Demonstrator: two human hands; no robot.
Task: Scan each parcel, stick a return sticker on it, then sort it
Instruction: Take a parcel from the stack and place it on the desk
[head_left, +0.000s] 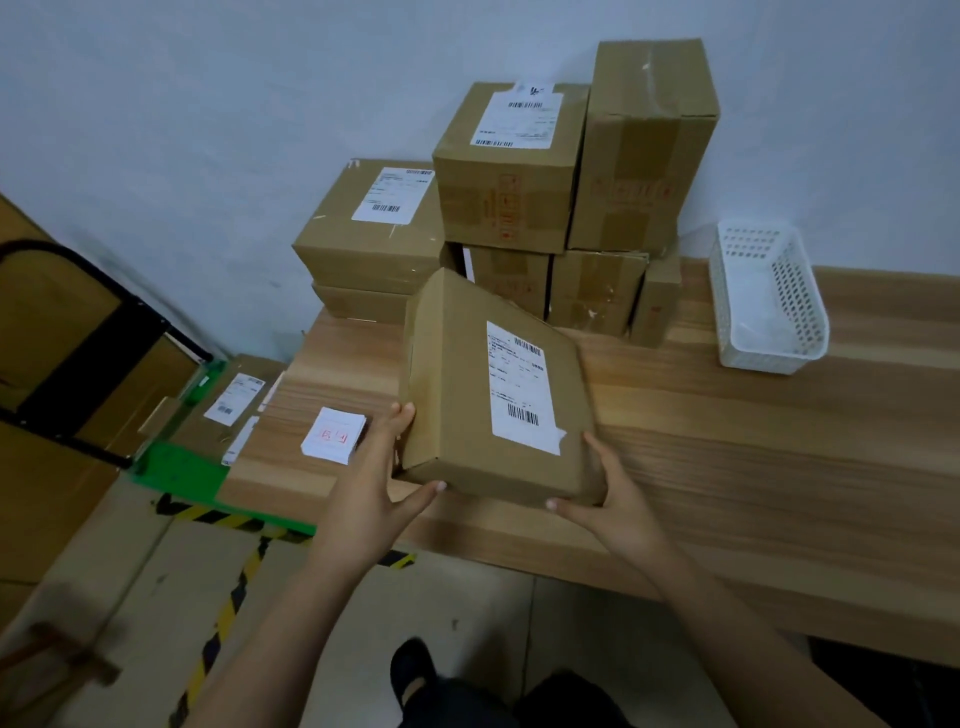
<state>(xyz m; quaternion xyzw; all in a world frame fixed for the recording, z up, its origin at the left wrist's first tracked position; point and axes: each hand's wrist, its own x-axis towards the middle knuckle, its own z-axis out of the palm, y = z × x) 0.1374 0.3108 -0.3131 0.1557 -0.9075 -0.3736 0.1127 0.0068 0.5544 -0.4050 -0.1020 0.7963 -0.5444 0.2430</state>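
The parcel (493, 384), a flat brown cardboard box, is held over the near part of the wooden table (753, 447). It is tilted so that its top face and its white shipping label (522, 387) turn toward the camera. Whether its lower edge touches the wood cannot be told.

Both hands are clamped on it. The left hand (374, 483) grips the parcel's near left corner, with the thumb along the near edge and the fingers up the left side. The right hand (608, 493) grips the near right corner, with the thumb on the near edge and the fingers against the right side.

Just left of the parcel, beside the left hand, a small stack of return stickers (334, 435) with red print lies flat. Behind the parcel a stack of cardboard boxes (509, 208) stands against the wall, and 2 of them show white labels on top. To the right of the parcel and further back, well apart from it, sits a white perforated plastic basket (769, 296).

Further left of the parcel, off the table's end and lower down, is a green cart (176, 462). It carries a labelled box (228, 410). Below the parcel, black-and-yellow hazard tape (223, 618) runs across the floor.
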